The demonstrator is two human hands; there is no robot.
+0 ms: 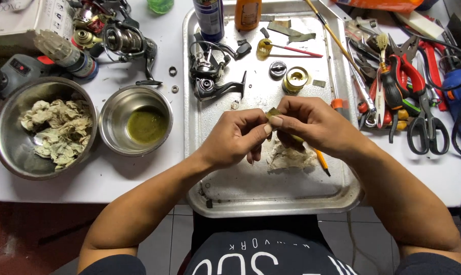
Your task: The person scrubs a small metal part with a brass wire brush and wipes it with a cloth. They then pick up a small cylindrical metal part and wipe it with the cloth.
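Both my hands meet over the middle of a metal tray (225,196). My left hand (238,138) and my right hand (312,125) pinch a small greenish-brass part (274,113) between their fingertips; most of it is hidden by my fingers. Just below my hands a crumpled dirty tissue (290,158) lies on the tray, with an orange-tipped tool (322,162) beside it. Farther back on the tray sit a dark fishing reel body (210,76), a brass spool (295,79) and a small round metal cap (278,69).
Left of the tray stand a steel bowl with greenish liquid (145,125) and a larger bowl of used tissues (57,130). Another reel (123,40) lies at the back left. Pliers, scissors (426,130) and screwdrivers crowd the right side. Spray can and orange bottle stand at the tray's back.
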